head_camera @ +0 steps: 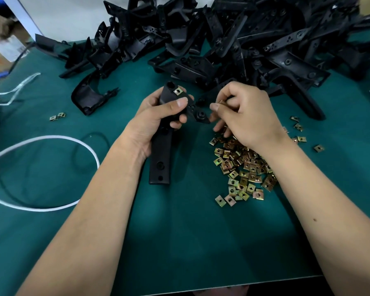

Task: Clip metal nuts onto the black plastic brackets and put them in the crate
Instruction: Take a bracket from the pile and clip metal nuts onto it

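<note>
On a green mat (179, 231) that covers the table, a big heap of brackets (233, 35) fills the far side, black plastic parts piled across each other. One loose bracket (88, 97) lies apart at the heap's near left edge. A white cable (51, 139) loops over the mat's left side.

Near the middle right, a pile of nuts (241, 167), small brass-coloured metal squares, spreads on the mat just under the right wrist, with a few strays further right and two nuts (57, 116) well apart on the left.

Both forearms reach in from the near edge. The left hand (158, 116) grips a held bracket (161, 159) around its upper part, fingers curled round it and thumb pressed on its face; its long lower end points toward the person. One fitted nut (177, 91) sits clipped at the top of it.

The right hand (241, 112) hovers just beside the bracket's right tab, thumb and forefinger pinching a small nut (221, 102), mostly hidden by the fingers. Its other fingers curl down toward the pile.
</note>
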Demonstrator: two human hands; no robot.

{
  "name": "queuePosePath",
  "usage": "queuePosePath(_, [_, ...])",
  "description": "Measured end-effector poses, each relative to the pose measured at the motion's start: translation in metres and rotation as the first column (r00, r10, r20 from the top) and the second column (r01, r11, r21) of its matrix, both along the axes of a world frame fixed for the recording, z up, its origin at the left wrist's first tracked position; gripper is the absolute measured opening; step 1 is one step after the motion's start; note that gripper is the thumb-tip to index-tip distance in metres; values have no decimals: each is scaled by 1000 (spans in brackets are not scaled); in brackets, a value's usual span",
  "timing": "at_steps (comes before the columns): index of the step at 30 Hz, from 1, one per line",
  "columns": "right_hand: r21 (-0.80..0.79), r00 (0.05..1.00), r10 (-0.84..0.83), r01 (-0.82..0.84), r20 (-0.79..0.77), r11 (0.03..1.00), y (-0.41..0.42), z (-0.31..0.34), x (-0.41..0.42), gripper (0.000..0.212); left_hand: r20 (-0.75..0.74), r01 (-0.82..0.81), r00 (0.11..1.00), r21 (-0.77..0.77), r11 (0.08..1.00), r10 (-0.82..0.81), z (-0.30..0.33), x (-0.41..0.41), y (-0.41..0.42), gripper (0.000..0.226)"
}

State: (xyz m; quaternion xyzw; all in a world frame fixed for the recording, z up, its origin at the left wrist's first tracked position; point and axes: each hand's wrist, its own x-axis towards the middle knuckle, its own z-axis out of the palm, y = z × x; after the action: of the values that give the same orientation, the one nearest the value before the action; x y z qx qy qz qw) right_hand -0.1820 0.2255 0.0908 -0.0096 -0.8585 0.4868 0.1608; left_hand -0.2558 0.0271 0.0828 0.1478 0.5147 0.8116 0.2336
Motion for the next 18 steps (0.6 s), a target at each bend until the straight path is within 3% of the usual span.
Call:
queuePosePath(3, [191, 999, -26, 34, -42, 981, 3, 0, -1, 11, 9, 0, 1000, 9, 1000, 0, -1, -1, -1, 22])
queuePosePath(9, [196, 999, -35, 32, 12, 980, 7, -3, -1, 15, 22, 18, 1000, 14, 1000, -19, -2, -2, -1, 26])
queuePosePath(12, [-30, 999, -26, 27, 26, 999, 5, -3, -2, 6, 6, 57, 998, -27, 998, -57, -2, -1, -1, 34])
queuePosePath(15, [-311, 1000, 16, -16, -4, 950, 0, -1, -2, 5, -106, 64, 991, -151, 986, -81, -1, 0, -1, 25])
queuePosePath(18, [-418, 998, 67, -57, 8, 907, -8, -3, -2, 8, -119, 62, 989, -192, 979, -86, 0, 0, -1, 23])
